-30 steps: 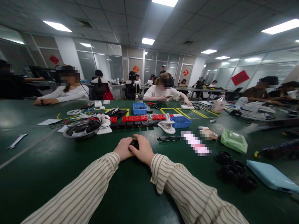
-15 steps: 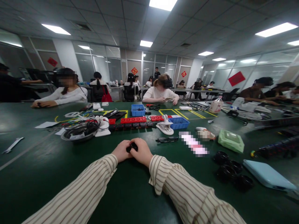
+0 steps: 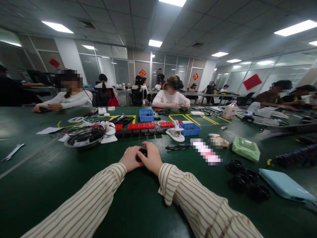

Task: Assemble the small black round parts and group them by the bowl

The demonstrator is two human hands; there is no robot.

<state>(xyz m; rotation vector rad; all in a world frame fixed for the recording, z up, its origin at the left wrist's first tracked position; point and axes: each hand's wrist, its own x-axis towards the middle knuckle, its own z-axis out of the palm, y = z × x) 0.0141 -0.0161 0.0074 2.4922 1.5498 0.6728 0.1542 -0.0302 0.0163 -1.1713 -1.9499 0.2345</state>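
My left hand point(image 3: 130, 158) curls around the left side of a small black rounded object point(image 3: 142, 154), just above the green table or resting on it; I cannot tell which. From the right, my right hand point(image 3: 153, 159) holds the same object, its thumb lying across the front and its fingers arched over the far side. Most of the object is hidden, so its kind does not show. Black-framed eyeglasses point(image 3: 177, 146) lie beyond my right hand. Several shiny black cup-like parts point(image 3: 240, 182) are grouped further right.
Left of my hands stands a metal bowl point(image 3: 81, 142) of cables beside a white clip-like stand point(image 3: 108, 133). A red-and-black strip point(image 3: 141, 129) runs across the table point(image 3: 138, 205). Blue bins point(image 3: 190, 129), a green box point(image 3: 246, 148) and a light-blue case point(image 3: 284, 185) sit right. Co-workers sit opposite.
The fingers of my right hand have lifted and straightened a little over the black object. Both hands stay in about the same place.
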